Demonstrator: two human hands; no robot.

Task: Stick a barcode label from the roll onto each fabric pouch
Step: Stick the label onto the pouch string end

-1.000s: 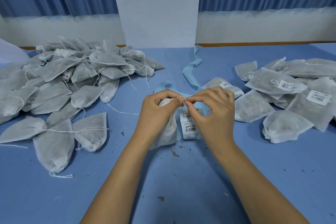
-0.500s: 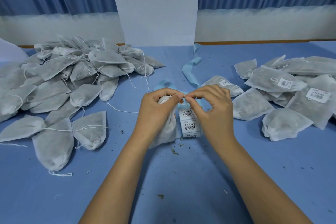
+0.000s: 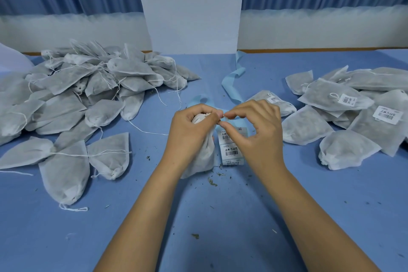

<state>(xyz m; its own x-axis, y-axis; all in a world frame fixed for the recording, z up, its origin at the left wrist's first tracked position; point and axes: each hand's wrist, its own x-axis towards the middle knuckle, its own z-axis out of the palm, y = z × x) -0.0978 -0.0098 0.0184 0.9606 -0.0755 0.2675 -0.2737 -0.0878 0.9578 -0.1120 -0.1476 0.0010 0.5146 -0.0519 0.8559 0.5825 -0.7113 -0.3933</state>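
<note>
The left grip point(image 3: 189, 132), a bare hand, is curled round the gathered neck of a white non-woven fabric pouch point(image 3: 204, 161), whose body hangs down below the palm to the blue cloth-covered counter point(image 3: 55, 238). The right grip point(image 3: 260, 133) is closed at the tips only: thumb and forefinger pinch together right against the left thumb and forefinger, the other fingers arched loosely above. What they pinch is too small to tell. Just beside the pouch, partly under the right palm, lies a strip of white printed barcode labels point(image 3: 230, 150) on pale blue backing. A used pale blue backing ribbon point(image 3: 231, 86) curls away from the hands toward the upright white panel point(image 3: 189, 6) at the back. On the left of the counter sits a large heap of plain grey-white drawstring pouches point(image 3: 77, 95); on the right, well apart from it, lies a smaller pile of pouches bearing white labels point(image 3: 344, 106). Dark crumbs of dried plant matter point(image 3: 212, 181) are scattered near the wrists.
</note>
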